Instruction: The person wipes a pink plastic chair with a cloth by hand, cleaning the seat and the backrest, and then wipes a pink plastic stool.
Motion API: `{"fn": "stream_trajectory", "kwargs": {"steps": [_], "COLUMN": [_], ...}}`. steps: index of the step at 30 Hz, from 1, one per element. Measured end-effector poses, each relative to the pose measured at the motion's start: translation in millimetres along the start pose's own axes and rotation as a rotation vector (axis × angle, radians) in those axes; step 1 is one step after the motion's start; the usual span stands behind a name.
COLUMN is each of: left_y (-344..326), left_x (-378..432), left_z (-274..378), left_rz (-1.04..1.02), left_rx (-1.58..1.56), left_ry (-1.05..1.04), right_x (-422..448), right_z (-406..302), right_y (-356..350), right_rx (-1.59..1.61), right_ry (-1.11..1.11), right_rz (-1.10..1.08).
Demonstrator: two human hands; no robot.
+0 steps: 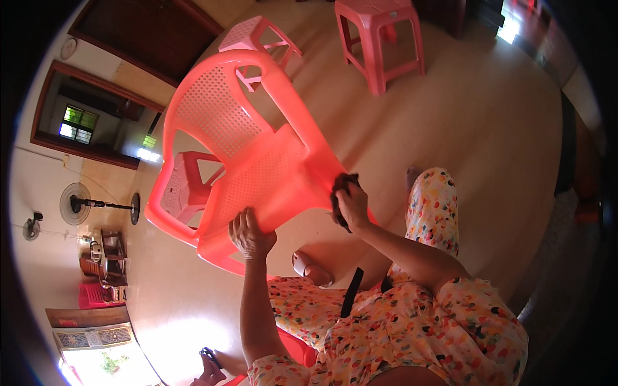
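A pink-red plastic armchair (260, 178) stands tilted in front of me, with a perforated backrest and seat. My left hand (252, 234) grips the front edge of its seat, fingers over the top. In my right hand (351, 205) is a dark brown cloth (342, 193), bunched and pressed against the chair's front corner, where a leg meets the armrest. The palm side of my left hand is hidden.
Plastic stools stand around the chair: one behind its backrest (246, 34), one farther right (381, 43), one partly hidden beyond its armrest (186, 188). A pedestal fan (77, 202) is at the left. Another person's foot (210, 369) shows at lower left.
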State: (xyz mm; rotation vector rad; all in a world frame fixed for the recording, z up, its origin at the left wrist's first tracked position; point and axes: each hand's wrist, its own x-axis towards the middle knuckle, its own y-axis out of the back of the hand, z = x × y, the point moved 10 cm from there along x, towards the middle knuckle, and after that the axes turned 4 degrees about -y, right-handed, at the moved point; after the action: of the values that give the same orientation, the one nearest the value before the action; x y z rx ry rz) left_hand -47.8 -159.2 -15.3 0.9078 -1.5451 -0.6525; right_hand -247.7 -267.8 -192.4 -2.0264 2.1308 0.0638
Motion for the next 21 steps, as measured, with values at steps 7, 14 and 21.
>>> {"fn": "stream_trajectory", "kwargs": {"steps": [7, 14, 21], "left_y": [0.0, 1.2, 5.0], "left_x": [-6.9, -10.8, -14.4], "left_z": [-3.1, -2.5, 3.7], "left_rz": [-0.02, -0.019, -0.019], "left_rx": [0.016, 0.035, 0.039], "left_ry": [0.018, 0.019, 0.0], "right_x": [6.4, 4.7, -13.2], "right_z": [-116.5, -86.2, 20.9], "right_y": [-45.1, -21.5, 20.9], "right_rx": [-0.037, -0.005, 0.063], "right_ry": [0.293, 0.326, 0.124], "right_rz": [-0.207, -0.124, -0.062]}}
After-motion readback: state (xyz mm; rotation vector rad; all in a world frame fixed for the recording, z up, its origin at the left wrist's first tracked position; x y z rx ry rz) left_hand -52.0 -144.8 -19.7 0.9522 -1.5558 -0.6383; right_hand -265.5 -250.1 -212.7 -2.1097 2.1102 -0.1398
